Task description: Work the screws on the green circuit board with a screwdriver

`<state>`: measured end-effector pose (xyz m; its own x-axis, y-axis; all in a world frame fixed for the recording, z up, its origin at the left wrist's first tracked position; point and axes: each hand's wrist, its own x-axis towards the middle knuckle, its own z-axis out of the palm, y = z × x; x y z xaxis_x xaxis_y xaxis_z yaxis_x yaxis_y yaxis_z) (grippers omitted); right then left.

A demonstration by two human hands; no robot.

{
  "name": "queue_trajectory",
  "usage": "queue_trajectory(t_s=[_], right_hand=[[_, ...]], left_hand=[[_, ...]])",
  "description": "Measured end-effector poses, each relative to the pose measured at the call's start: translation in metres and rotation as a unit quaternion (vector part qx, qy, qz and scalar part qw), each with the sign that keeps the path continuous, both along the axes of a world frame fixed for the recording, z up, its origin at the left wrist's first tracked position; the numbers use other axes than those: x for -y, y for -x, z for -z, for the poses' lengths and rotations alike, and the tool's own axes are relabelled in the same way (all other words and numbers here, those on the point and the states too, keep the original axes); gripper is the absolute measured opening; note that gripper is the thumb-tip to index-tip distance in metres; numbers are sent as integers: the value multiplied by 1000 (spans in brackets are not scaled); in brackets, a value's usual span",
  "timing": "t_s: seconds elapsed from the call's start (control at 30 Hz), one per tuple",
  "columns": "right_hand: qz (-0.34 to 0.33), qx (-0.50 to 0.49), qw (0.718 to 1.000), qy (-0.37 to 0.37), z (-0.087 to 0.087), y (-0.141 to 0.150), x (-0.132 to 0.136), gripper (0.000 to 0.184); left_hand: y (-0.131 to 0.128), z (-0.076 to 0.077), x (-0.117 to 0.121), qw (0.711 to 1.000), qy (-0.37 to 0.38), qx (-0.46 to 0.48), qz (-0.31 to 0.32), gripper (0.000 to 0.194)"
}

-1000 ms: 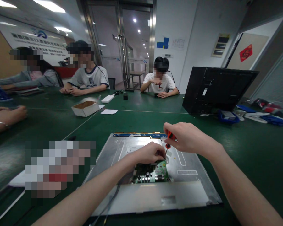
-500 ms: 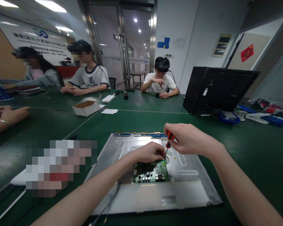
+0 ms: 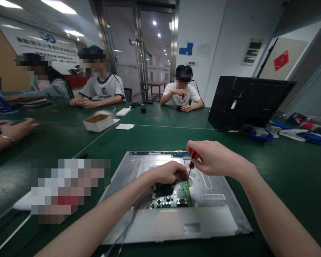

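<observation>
A flat metal display panel (image 3: 218,223) lies on the green table in front of me, with a green circuit board (image 3: 186,194) on its middle. My right hand (image 3: 212,157) is closed around the red and black handle of a screwdriver (image 3: 192,163). Its shaft slants down to the board's far right corner. Beside the tip, my left hand (image 3: 172,172) rests over the board's far edge with its fingers curled together. Whatever those fingers pinch is hidden. Grey cables (image 3: 128,226) run from the board toward the near edge, passing by my left forearm.
Right of the panel, a black monitor housing (image 3: 248,101) stands near a blue tray (image 3: 260,135). A small open box (image 3: 98,123) and a white paper (image 3: 125,126) lie farther back. A blurred-out object (image 3: 69,189) lies left. Several people sit around the table, one person's hands (image 3: 18,130) at far left.
Both hands stay nearly in place, the screwdriver tip still at the board's corner. The whole view has shifted slightly. Across the table, a person's raised hand has moved a little.
</observation>
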<state>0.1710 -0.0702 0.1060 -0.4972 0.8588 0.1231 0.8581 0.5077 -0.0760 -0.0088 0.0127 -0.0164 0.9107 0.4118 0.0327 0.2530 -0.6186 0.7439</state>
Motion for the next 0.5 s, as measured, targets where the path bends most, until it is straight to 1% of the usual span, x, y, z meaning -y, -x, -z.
queue_trajectory(t_s=[0.3, 0.37, 0.5], right_hand=[[0, -4, 1000, -3, 2, -1, -1, 10], [1, -7, 1000, -6, 2, -2, -1, 11], [-2, -12, 1000, -5, 3, -2, -2, 11]], left_hand=[[0, -10, 2, 999, -39, 0, -5, 38], [0, -12, 3, 998, -63, -7, -7, 38], [-1, -14, 4, 990, -141, -19, -2, 38]])
